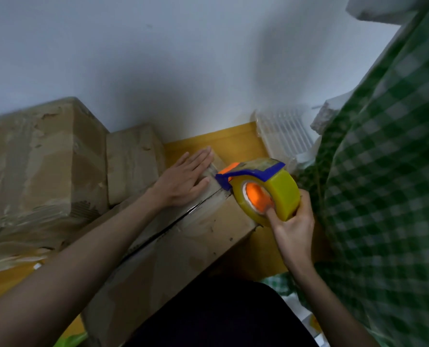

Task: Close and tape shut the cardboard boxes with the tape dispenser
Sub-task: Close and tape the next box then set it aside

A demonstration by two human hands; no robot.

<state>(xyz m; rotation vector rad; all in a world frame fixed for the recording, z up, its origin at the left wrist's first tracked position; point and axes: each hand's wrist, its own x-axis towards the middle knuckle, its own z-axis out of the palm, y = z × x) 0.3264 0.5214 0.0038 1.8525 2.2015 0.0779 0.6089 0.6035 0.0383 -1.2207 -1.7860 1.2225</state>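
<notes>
Head view, looking down over the cardboard box [183, 246] in hand, flaps folded shut with the dark centre seam [163, 230] running from near left to far right. Left hand [183, 180] laid flat on the far end of the left flap, fingers straight and together, pressing down. Right hand [292, 227] wrapped round the tape dispenser [263, 190] — thumb on the orange core, fingers curled behind the yellow roll — with the blue blade end touching the far end of the seam.

Likely step: starting or laying the strip along the seam. Best done by keeping the flat hand close beside the seam so the flaps stay level, holding the blade low against the cardboard, and pulling straight down the dark line toward the near end with steady tension. Whether tape already covers the seam: too blurred to tell.

Box resting on a yellow-orange surface [216, 141], hard against a pale wall [158, 58]. Two more boxes at left, a larger one [40, 159] and a smaller one [133, 164], both glossy with tape and seemingly done. White slatted tray [286, 134] far right, green checked cloth [383, 171] filling the right side.
</notes>
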